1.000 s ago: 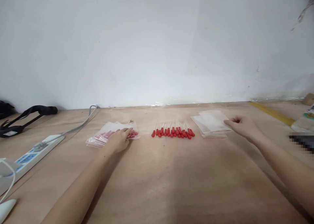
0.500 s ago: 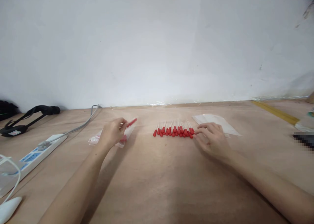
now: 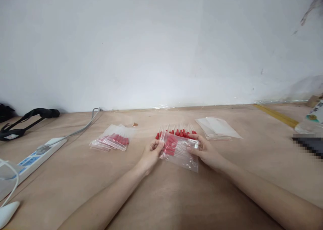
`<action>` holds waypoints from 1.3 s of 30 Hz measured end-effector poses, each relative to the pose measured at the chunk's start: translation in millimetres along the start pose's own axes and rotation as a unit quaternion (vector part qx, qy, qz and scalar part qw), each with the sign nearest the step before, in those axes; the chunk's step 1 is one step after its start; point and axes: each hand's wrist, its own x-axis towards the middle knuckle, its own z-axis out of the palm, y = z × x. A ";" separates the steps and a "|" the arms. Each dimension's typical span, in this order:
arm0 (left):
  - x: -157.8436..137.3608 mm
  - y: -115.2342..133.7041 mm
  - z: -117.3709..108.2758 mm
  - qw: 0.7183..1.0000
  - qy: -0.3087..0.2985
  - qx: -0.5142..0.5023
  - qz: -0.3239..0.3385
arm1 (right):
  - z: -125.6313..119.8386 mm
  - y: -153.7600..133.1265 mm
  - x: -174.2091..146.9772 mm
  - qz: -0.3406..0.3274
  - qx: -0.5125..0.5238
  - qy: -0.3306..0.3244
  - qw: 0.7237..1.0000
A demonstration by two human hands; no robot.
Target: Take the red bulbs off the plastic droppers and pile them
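A clear zip bag (image 3: pixel 185 156) with several red-bulbed droppers inside is stretched between my two hands above the table. My left hand (image 3: pixel 152 152) pinches its left edge, close to the red bulbs. On the other side, my right hand (image 3: pixel 205 151) grips the bag's upper right part, thumb in front. Just behind the bag lies a row of loose droppers (image 3: pixel 180 132) with red rubber bulbs and clear tubes, partly hidden by it. To the left is a pile of filled zip bags (image 3: pixel 112 139). A stack of flat bags (image 3: pixel 218 128) lies to the right.
A white power strip (image 3: pixel 41 156) with a grey cable (image 3: pixel 82 129) lies at the left, near a black strap-like object (image 3: pixel 27 120). A yellow strip (image 3: pixel 276 115) and a dark, partly blurred object (image 3: pixel 308 146) are at the right. The wall (image 3: pixel 161 48) bounds the table's back.
My left hand has moved right from the pile of filled bags. Both hands now hold a filled bag in front of the loose droppers; the right hand was beside the row before.
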 end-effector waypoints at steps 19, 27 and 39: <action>4.9 -1.8 -5.4 0.980 -0.087 0.136 -0.116 | 23.2 -19.5 25.1 -0.277 -0.378 -0.006 0.883; 20.1 -13.4 -10.8 0.981 -0.127 0.132 -0.069 | 29.8 -16.2 45.2 -0.369 -0.465 -0.104 0.798; 23.1 -15.5 -12.2 0.977 -0.152 0.149 -0.031 | 27.5 -11.8 52.0 -0.447 -0.511 -0.102 0.727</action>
